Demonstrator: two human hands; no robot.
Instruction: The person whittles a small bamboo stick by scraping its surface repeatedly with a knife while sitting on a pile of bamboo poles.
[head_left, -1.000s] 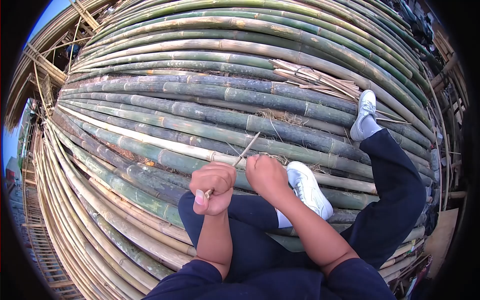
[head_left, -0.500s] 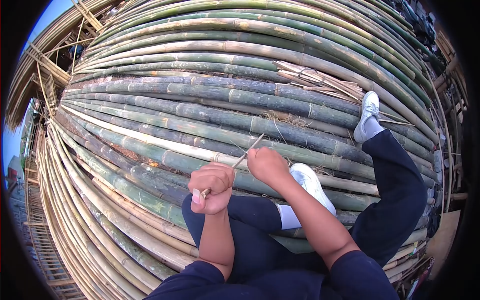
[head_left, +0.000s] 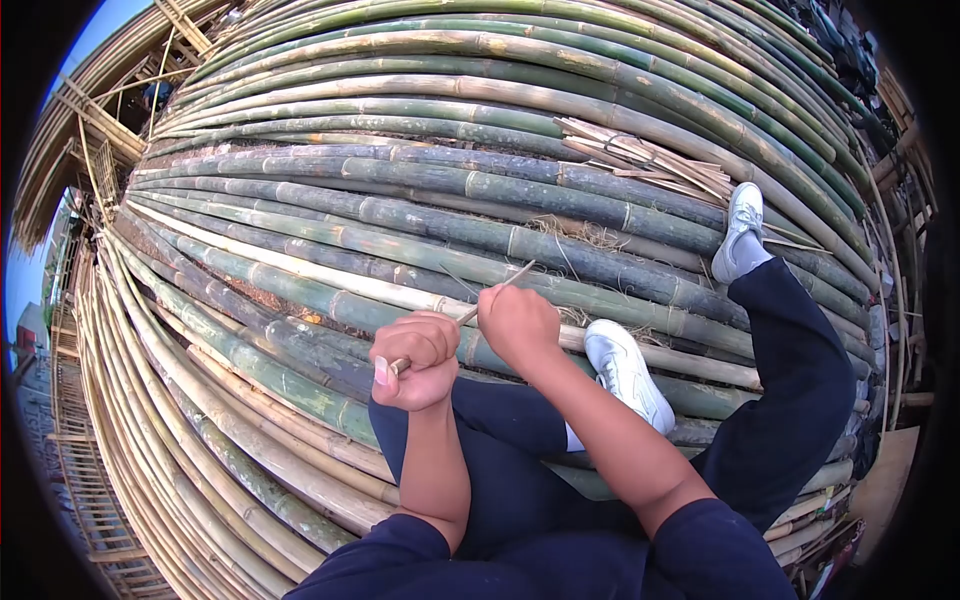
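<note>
A thin bamboo stick [head_left: 468, 316] slants up and to the right through both fists, in front of my bent legs. My left hand [head_left: 415, 358] is wrapped tightly round its near part, and the cut end pokes out beside the thumb. Higher on the stick, my right hand [head_left: 520, 325] is closed round it, with the far tip showing beyond the knuckles. A fine dark sliver [head_left: 458, 279] juts left from the right fist; whether that hand also grips a tool, I cannot tell.
Long bamboo poles [head_left: 400, 215] lie side by side beneath me. A tied bundle of split bamboo strips [head_left: 645, 158] rests ahead on the right, near my outstretched shoe [head_left: 740, 225]. Curly shavings [head_left: 580, 237] are scattered over the poles. Bamboo racks [head_left: 100, 125] stand at the left.
My right hand has slid left and slightly up along the stick, closer to the left fist. My left hand, still gripping, has shifted a little left and up.
</note>
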